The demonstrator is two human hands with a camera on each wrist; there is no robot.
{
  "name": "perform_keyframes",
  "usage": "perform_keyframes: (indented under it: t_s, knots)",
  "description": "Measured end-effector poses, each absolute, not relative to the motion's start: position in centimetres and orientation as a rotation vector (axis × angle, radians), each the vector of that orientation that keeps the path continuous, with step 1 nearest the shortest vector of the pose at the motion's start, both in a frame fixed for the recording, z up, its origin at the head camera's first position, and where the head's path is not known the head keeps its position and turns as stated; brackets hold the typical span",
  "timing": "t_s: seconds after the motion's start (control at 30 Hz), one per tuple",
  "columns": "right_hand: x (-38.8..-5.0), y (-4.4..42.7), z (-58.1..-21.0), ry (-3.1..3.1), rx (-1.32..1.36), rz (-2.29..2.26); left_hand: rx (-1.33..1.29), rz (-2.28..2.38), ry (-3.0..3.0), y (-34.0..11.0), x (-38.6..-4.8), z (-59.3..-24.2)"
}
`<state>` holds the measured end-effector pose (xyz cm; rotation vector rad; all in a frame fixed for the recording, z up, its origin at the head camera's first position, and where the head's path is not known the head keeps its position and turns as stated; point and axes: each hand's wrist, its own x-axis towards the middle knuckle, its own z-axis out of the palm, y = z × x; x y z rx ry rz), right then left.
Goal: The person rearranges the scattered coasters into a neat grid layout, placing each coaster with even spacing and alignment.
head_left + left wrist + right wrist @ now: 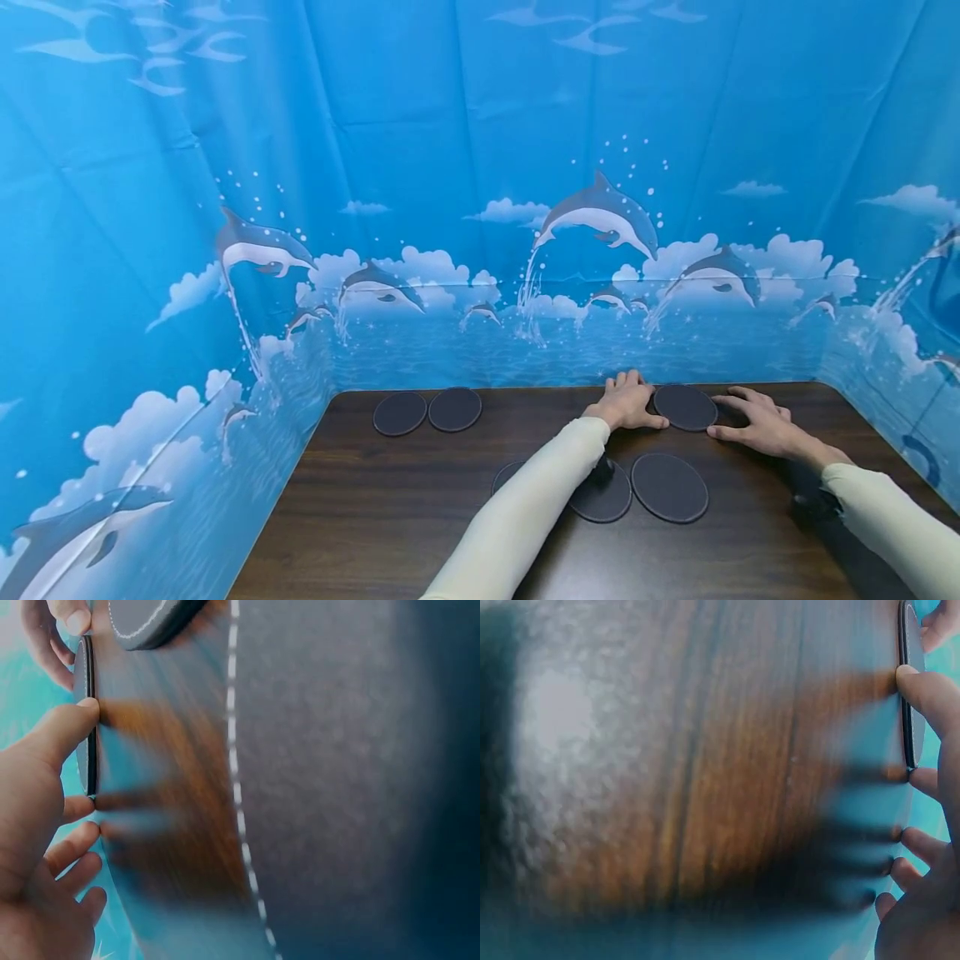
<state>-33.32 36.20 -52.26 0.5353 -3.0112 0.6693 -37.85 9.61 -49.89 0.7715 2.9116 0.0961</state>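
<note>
A round dark coaster [685,407] with a stitched rim lies flat near the table's back edge, at the right. My left hand [624,404] is at its left side, thumb reaching its rim, the other fingers spread on the table. From the other side my right hand [761,423] touches the rim with thumb and index finger. In the left wrist view the same coaster [84,761] stands edge-on between the hands. Three more coasters make a front row: the right one [670,488] is uncovered, while my left forearm partly hides the middle one [602,497] and the left one [504,476].
Two further coasters, one [400,414] left of the other [455,410], lie side by side at the back left of the dark wooden table [360,525]. A blue dolphin-print cloth [420,167] walls in the back and both sides.
</note>
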Motion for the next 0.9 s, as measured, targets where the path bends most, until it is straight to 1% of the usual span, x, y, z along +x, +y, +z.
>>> perform_keyframes:
  t_s: [0.23,0.7,0.9]
  knots:
    - [-32.7,35.8,-52.7,-2.950,0.531,0.780,0.795,0.186,2.895,9.4,-37.7,-50.3]
    - [-32.2,35.1,-51.9,-2.902,0.586,0.936,0.913,0.181,2.850,8.8,-37.9,-50.2]
    - [-32.0,34.9,-52.2,-2.909,0.583,1.006,0.906,0.209,2.846,8.4,-37.7,-50.2]
